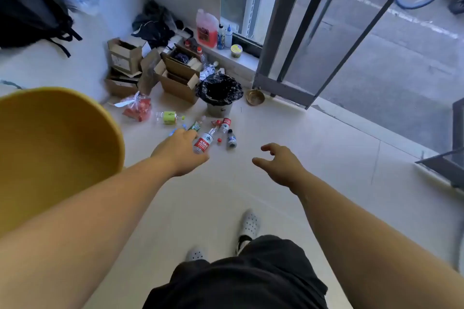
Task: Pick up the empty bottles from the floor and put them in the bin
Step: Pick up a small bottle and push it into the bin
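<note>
A: What is the left hand (179, 152) doing?

B: It overlaps a red-label bottle (204, 142); its fingers are hidden, so I cannot tell if it grips.

A: And the right hand (280, 163)?

B: Fingers spread, holding nothing.

A: The other bottles?

B: Lying on the floor (313, 148) before the bin (219, 94), which has a black liner. One with a blue label (231, 138) is clear; those behind the left hand are partly covered. A yellow tub (50, 148) is cut off at the left edge.
</note>
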